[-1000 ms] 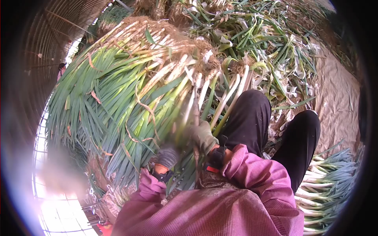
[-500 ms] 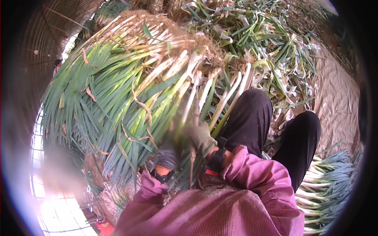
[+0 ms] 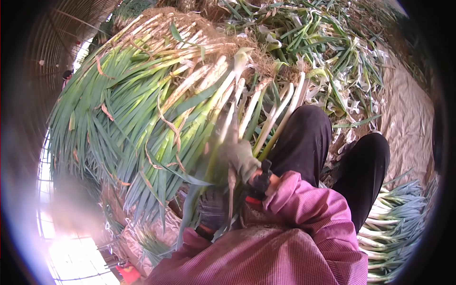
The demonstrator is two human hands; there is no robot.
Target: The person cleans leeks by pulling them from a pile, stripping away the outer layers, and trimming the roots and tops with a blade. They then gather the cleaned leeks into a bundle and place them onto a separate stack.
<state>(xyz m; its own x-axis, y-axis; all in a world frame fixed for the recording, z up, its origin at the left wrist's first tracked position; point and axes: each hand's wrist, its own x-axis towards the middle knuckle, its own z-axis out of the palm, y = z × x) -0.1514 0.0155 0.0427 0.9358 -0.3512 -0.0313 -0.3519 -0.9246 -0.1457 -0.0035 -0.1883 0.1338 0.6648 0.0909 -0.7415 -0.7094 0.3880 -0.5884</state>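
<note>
My right hand [image 3: 243, 159], in a pale grey-green glove, is closed around a long green onion stalk [image 3: 229, 121] in front of my body. Below and left of it is my left hand [image 3: 212, 209] in a dark grey glove, its fingers curled at long green leaves [image 3: 191, 204] that hang beside it. A blurred patch hides part of the area between the hands. Under my right hand runs a thin brown stick [image 3: 231, 194]. More green onions [image 3: 280, 116] with pale stems and roots lie just beyond my right hand.
A large heap of green onions [image 3: 128, 99] spreads to the left, roots away from me. Peeled leaves and skins [image 3: 327, 57] are piled behind. Cleaned green onions [image 3: 380, 232] lie at lower right, near a brown sheet [image 3: 403, 114]. A person [image 3: 67, 77] is far left.
My left hand has moved down toward my body, and leaves now trail beside it. My right hand has stayed in nearly the same place.
</note>
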